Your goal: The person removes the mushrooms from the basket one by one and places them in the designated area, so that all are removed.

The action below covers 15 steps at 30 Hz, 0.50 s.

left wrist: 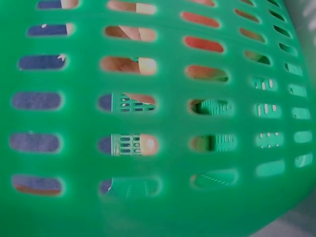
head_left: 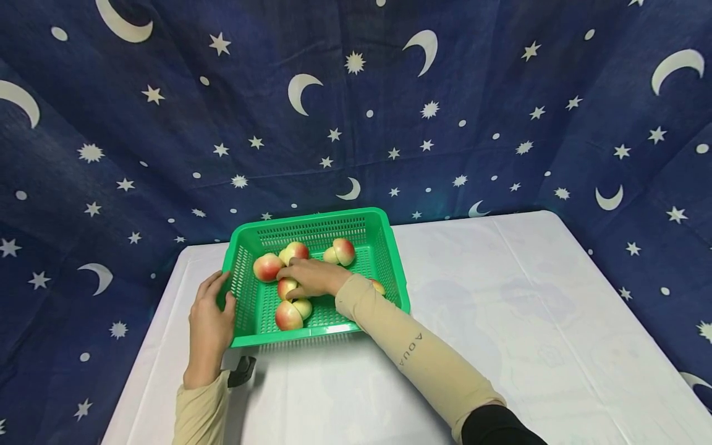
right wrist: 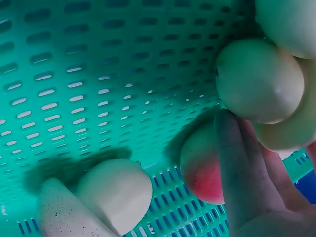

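Note:
A green plastic basket (head_left: pixel 397 272) with slotted walls holds several round red-and-yellow fruits. My right hand (head_left: pixel 314 276) reaches down into it from the right. Its fingers and thumb curl round one fruit (head_left: pixel 286 288) near the left middle; in the right wrist view, fingers (right wrist: pixel 237 163) lie against a pale round fruit (right wrist: pixel 261 81), and part of a red-sided fruit (right wrist: pixel 200 170) shows behind them. My left hand (head_left: pixel 211 318) rests at the basket's left rim, its fingers fairly straight and thumb apart. The left wrist view is filled by the basket's slotted wall (left wrist: pixel 173 123), hiding that hand.
Other fruits lie in the basket: one at the left (head_left: pixel 267 267), one at the front (head_left: pixel 289 316), one at the back right (head_left: pixel 343 251). Under the basket is a table with a white cloth (head_left: pixel 500 309). A dark blue star-and-moon curtain (head_left: pixel 356 136) hangs behind.

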Tool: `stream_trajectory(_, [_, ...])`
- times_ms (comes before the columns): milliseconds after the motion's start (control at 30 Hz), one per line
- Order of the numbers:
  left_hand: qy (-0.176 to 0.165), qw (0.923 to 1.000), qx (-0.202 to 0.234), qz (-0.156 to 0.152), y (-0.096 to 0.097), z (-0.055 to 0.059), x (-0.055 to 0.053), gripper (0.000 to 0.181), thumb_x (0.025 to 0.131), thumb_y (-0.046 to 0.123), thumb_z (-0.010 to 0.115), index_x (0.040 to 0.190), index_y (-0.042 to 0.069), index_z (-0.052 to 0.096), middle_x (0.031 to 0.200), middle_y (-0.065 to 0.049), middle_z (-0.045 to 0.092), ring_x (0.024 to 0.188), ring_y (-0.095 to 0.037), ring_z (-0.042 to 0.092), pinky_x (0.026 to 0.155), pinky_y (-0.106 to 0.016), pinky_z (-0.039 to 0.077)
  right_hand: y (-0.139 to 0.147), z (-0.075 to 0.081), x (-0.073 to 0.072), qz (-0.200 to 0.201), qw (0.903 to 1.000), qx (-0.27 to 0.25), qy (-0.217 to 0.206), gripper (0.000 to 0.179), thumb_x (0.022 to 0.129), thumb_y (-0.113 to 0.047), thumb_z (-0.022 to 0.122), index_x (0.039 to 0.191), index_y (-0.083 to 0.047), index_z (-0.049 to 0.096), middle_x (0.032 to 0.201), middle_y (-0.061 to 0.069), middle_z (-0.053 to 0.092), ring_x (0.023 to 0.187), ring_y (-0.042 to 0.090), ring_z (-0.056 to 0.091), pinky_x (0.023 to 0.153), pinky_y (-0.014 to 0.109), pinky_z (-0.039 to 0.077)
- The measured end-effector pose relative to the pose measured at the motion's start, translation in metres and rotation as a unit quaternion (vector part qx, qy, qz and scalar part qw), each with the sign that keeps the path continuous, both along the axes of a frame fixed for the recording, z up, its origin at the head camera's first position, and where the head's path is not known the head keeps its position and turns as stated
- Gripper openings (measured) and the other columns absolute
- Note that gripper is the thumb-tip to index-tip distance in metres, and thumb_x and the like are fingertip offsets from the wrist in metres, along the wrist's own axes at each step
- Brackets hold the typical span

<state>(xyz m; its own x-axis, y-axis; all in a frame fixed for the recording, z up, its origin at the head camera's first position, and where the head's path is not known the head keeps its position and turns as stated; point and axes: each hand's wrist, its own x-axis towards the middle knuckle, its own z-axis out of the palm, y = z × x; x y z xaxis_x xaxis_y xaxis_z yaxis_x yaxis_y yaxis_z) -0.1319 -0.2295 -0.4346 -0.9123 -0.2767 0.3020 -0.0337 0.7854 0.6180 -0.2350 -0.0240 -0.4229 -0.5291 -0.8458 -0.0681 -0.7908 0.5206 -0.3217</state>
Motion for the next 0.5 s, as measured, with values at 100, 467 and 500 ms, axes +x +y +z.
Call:
stream_trajectory(100, [-0.001, 1.0000, 0.001, 0.002, -0.0005, -0.0001, 0.0007, 0.043, 0.095, -0.001, 0.053, 0.138, -0.001, 0.056, 0.145, -0.021, 0.049, 0.129, -0.047, 0.048, 0.103, -0.063, 0.038, -0.0008, -0.0009, 0.0004, 0.002, 1.0000, 0.003, -0.005, 0.044, 0.096, -0.036, 0.064, 0.136, -0.016, 0.058, 0.112, 0.002, 0.059, 0.100, 0.015, 0.054, 0.085, 0.028, 0.050])
stream_trajectory(467, [0.002, 1.0000, 0.000, 0.004, -0.0015, -0.0006, 0.0008, 0.043, 0.095, 0.000, 0.053, 0.138, -0.001, 0.056, 0.145, -0.020, 0.049, 0.129, -0.046, 0.049, 0.103, -0.063, 0.038, 0.0020, 0.0019, 0.0028, 0.011, 0.9999, 0.009, -0.002, 0.047, 0.099, -0.034, 0.060, 0.141, -0.015, 0.052, 0.117, 0.006, 0.052, 0.086, 0.015, 0.057, 0.083, 0.027, 0.049])
stream_trajectory(500, [0.003, 1.0000, -0.001, 0.004, -0.0017, -0.0009, 0.0010, 0.043, 0.095, 0.000, 0.053, 0.137, -0.001, 0.056, 0.145, -0.020, 0.049, 0.128, -0.046, 0.049, 0.103, -0.063, 0.038, 0.0025, 0.0030, 0.0031, 0.011, 0.9999, 0.008, -0.004, 0.047, 0.099, -0.034, 0.060, 0.141, -0.015, 0.053, 0.116, 0.007, 0.052, 0.084, 0.015, 0.057, 0.083, 0.027, 0.048])
